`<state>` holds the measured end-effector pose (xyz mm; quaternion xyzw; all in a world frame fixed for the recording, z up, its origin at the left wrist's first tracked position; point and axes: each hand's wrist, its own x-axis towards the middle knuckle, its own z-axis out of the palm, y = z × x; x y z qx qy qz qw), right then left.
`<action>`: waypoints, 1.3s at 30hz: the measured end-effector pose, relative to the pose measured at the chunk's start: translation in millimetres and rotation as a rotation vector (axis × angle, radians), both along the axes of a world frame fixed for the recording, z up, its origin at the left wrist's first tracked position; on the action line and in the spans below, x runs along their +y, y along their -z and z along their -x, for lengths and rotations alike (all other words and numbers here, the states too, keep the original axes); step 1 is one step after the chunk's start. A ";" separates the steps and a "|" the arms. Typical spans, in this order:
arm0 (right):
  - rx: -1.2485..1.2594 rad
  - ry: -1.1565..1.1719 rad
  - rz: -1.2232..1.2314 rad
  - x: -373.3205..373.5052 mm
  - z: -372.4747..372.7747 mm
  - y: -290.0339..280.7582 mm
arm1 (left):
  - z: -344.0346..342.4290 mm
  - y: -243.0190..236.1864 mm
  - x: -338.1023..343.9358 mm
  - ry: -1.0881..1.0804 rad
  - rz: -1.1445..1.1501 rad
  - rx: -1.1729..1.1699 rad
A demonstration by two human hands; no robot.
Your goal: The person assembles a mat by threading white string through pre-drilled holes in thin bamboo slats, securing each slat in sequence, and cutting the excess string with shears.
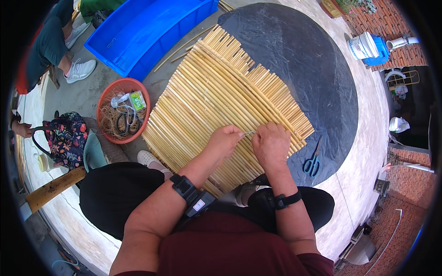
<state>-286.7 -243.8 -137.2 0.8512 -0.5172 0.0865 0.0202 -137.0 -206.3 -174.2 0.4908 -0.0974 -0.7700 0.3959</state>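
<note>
A mat of yellow reed stalks (198,101), laid side by side, spreads in front of my knees. Along its upper right side a thicker bound edge runs, with cut stalk ends sticking out past it. My left hand (224,141) is closed in a pinch above the mat, gripping one end of a thin pale string (248,133). The other end runs into my right hand (271,143), whose fingers are closed on it close to the bound edge. Dark-handled scissors (313,161) lie on the black sheet, right of the mat.
Black plastic sheeting (299,46) lies under the mat's far side. Left of it stand an orange basin (146,112) with twine, scissors and a green box, and a blue tub (138,41). Another person's shoe (81,71) shows at upper left, near a flowered bag (69,140).
</note>
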 end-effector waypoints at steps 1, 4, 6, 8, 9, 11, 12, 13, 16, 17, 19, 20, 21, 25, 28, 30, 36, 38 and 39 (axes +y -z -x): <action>-0.003 -0.004 0.012 -0.2 -0.4 0.0 | 0.2 1.2 -0.2 -0.001 -0.001 0.000; -0.013 -0.010 0.047 -2.3 -0.2 4.1 | 3.0 6.1 -1.6 0.053 0.021 -0.075; -0.015 -0.008 0.060 -3.0 0.4 5.4 | 6.9 6.9 -3.5 0.221 0.150 -0.253; -0.015 -0.005 0.075 -2.8 1.0 5.5 | 7.6 6.2 -4.0 0.263 0.144 -0.256; -0.016 -0.005 0.067 -3.0 1.3 5.8 | 7.8 5.5 -4.4 0.305 0.136 -0.261; -0.016 -0.005 0.059 -3.4 2.1 6.7 | 8.3 3.3 -5.1 0.278 0.112 -0.210; -0.024 -0.006 0.055 -3.5 2.3 7.2 | 8.2 2.5 -5.3 0.253 0.089 -0.160; -0.032 -0.007 0.051 -3.7 2.6 7.8 | 8.1 2.5 -5.6 0.253 0.089 -0.160; -0.036 -0.005 0.079 -4.1 0.7 10.6 | 9.3 6.3 -4.1 0.196 0.111 -0.156; -0.038 -0.007 0.079 -4.2 -0.6 11.2 | 13.8 13.7 -1.9 0.180 0.186 -0.218; -0.040 0.003 0.086 -4.5 -0.9 12.2 | 14.3 5.9 -2.5 0.170 0.260 -0.278; -0.041 0.005 0.086 -4.5 -1.7 12.1 | 11.9 1.2 -1.1 0.174 0.193 -0.207; -0.046 0.003 0.069 -4.6 -1.0 12.4 | 9.4 -9.3 -1.7 0.181 0.127 -0.133; -0.009 0.020 0.001 -6.3 3.7 16.8 | -10.0 -48.4 -3.8 0.223 0.160 0.050; -0.005 0.036 0.011 -6.0 0.4 6.4 | -27.3 -67.8 -14.2 0.133 0.287 0.108; -0.048 0.019 -0.027 -5.3 3.1 1.9 | -36.5 -54.7 -18.8 0.100 0.180 -0.168; -0.164 0.038 -0.183 0.7 5.8 -21.5 | -39.0 -7.3 -4.1 0.009 0.165 -0.129; -0.178 0.045 -0.190 3.7 6.7 -23.0 | -30.1 1.9 -4.3 0.048 0.172 -0.170; -0.206 0.083 -0.246 6.4 6.7 -23.7 | -24.3 3.1 -5.2 0.088 0.180 -0.210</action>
